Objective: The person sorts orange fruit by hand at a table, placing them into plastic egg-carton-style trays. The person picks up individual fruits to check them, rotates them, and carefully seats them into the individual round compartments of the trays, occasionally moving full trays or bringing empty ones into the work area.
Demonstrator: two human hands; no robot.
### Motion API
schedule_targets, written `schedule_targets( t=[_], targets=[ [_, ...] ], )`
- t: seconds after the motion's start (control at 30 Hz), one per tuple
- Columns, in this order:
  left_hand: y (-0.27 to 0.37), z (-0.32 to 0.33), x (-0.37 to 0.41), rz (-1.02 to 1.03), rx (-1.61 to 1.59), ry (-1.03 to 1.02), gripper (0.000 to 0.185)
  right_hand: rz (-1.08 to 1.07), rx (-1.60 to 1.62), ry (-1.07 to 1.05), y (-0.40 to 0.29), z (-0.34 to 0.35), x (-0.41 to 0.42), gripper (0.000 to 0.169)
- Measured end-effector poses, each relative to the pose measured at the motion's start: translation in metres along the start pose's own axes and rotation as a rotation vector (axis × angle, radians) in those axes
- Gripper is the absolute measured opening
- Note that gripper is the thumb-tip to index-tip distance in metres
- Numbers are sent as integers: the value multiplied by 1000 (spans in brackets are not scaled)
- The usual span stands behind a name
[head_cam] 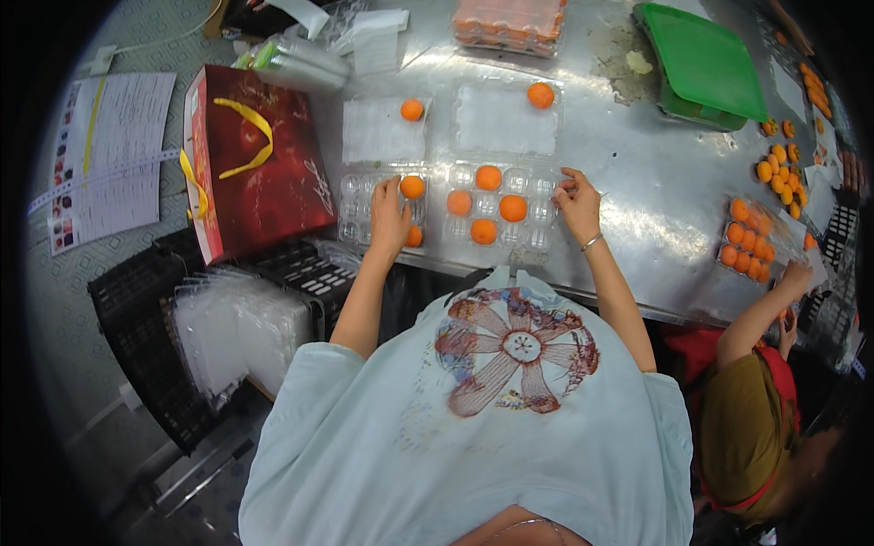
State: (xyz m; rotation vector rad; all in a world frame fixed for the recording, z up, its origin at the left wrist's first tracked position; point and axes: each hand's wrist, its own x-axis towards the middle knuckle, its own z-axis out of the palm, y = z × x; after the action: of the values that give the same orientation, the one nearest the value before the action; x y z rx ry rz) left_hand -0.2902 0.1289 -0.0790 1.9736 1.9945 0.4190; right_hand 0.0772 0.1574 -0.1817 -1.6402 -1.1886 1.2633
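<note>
Two clear plastic clamshell fruit trays lie unfolded side by side before me. In the left tray (351,208) an orange round fruit (412,187) sits beside the fingertips of my left hand (390,222), and another is partly hidden behind that hand. My left thumb and fingers are apart, with nothing visible between them. Several orange fruits (487,178) fill scattered cups of the right tray (512,235). My right hand (579,207) is at this tray's right edge, index finger and thumb apart; I cannot tell whether it touches. One fruit (541,95) rests on the right lid (502,126), another (411,110) on the left lid (375,136).
Left stands a red gift bag (266,170), with stacked clear trays (239,327) below. Filled clamshells (506,27) and a green-lidded box (710,65) stand across the metal table (614,246). At right, a co-worker's hand (795,276) is beside a filled tray (748,242) and loose persimmons (782,174).
</note>
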Motion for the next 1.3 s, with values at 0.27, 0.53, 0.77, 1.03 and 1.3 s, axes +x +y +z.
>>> schedule_targets(
  t=[0.27,0.53,0.77,1.03,1.3],
  targets=[
    [27,11,-17,17,-183,-55,54,-344,-564,107,-61,-11,-41,52],
    [52,22,-8,217,-124,-138,63,-591,-627,-251,-93,24,-64,63],
    [41,37,10,275,-109,-195,51,-542,-653,-223,-87,16,-75,62],
    [54,13,9,205,-423,-157,47,-397,-435,-237,-109,2,-82,60],
    [138,-62,21,306,-844,-176,56,-15,508,-575,-183,-21,-84,63]
  ],
)
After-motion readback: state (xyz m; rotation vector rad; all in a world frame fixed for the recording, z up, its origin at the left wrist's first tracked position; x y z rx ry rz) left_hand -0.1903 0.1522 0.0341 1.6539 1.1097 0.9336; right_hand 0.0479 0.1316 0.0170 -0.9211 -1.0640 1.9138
